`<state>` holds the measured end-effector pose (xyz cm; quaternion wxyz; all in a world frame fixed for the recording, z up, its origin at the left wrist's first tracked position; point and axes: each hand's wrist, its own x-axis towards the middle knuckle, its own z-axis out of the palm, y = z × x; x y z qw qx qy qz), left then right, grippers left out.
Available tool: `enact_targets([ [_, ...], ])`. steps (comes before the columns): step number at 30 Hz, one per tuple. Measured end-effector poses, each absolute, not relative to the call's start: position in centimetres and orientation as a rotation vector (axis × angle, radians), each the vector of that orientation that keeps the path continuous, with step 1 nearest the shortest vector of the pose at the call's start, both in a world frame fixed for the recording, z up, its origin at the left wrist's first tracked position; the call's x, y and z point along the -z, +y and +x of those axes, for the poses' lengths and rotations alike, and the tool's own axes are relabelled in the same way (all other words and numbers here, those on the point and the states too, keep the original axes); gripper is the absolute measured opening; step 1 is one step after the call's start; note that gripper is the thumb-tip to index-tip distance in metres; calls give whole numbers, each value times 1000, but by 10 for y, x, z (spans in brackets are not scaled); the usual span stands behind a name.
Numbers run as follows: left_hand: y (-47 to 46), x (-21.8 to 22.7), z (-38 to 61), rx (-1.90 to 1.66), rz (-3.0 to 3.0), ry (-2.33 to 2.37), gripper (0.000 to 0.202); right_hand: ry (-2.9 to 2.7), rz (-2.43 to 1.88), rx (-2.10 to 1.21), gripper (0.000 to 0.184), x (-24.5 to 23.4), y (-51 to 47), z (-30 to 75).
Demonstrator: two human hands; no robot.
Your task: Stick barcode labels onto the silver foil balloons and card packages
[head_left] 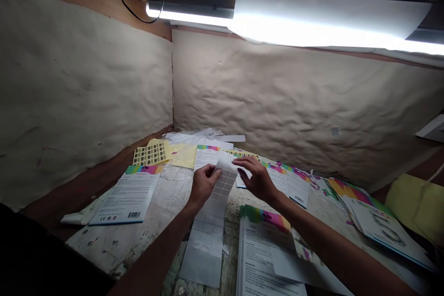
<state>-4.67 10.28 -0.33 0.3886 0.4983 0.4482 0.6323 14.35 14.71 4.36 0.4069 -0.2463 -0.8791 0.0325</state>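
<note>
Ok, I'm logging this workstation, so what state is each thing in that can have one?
Left hand: pinching the gridded sheet
Right hand: thumb and fingers apart beside the sheet; contact unclear
Gridded sheet: held up, blank at top
Yellow-backed sticker sheet: lying face up
Leftmost printed card: lying printed side up
Front printed cards: stacked, partly hidden
Fluorescent tube: lit
Wall paper: wrinkled

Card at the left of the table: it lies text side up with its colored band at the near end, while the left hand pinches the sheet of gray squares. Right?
One slip: the head view shows the colored band at the card's far end. Text side up is right, and the left hand pinches the sheet of gray squares.
</note>
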Motion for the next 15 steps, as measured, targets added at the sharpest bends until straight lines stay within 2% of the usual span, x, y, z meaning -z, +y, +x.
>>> enact_targets([
  [4, 98, -2, -43, -1610, 1387, 1207, 21, -2276, -579, -147, 19, -45, 140, 117],
  [15, 96, 0, -41, -1655, 1526, 1390, 15, -2378, -639, 63, 14, -45, 146, 116],
])
